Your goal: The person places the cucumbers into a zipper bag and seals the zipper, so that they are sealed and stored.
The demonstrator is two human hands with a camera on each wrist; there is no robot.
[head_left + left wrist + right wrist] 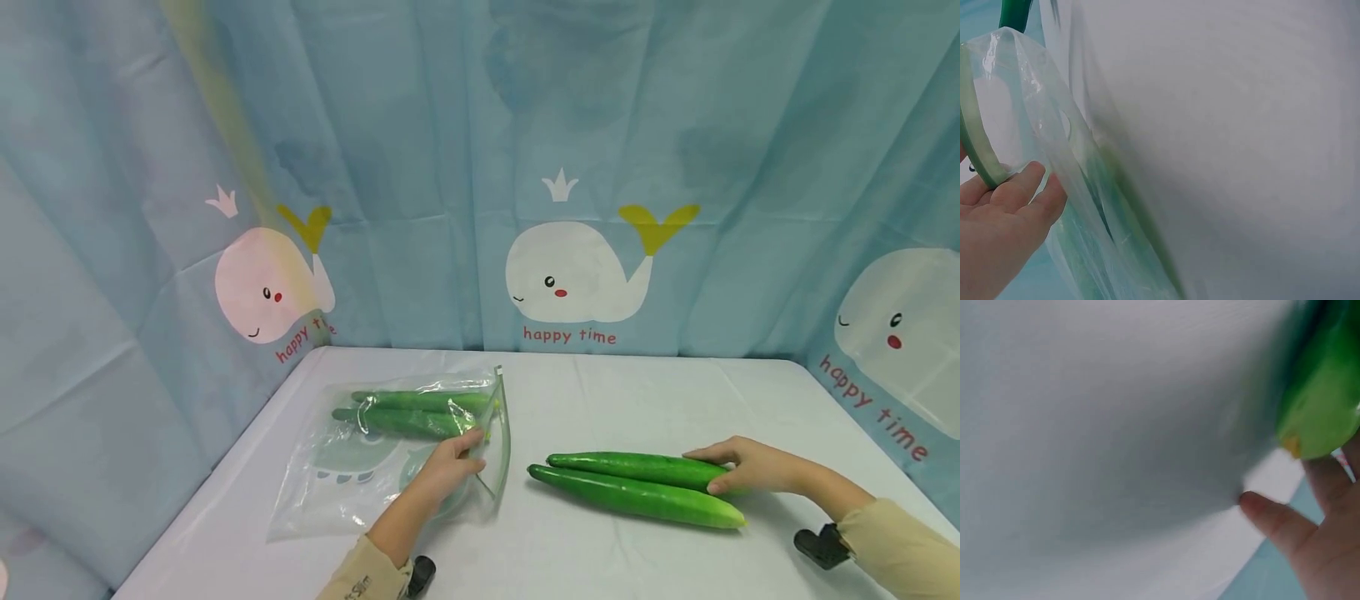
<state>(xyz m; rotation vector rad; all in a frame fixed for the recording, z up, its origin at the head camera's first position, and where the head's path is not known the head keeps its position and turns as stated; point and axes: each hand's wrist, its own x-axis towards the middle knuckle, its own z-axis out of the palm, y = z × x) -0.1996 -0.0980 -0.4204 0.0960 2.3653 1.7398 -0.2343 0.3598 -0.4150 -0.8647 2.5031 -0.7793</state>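
Note:
A clear plastic bag with a green zip edge lies on the left, two cucumbers inside it. My left hand grips the bag near its mouth; in the left wrist view, the fingers of this hand are at the green edge. Two more cucumbers lie side by side on the right, the front one and the rear one. My right hand is over the rear one's right end, fingers behind it. In the right wrist view, the thumb stands apart from the cucumber end.
A white-covered table bears the bag and the loose cucumbers. Behind it and at both sides hangs a blue curtain printed with whales and red lettering. A dark wrist device is at my right sleeve, another at my left.

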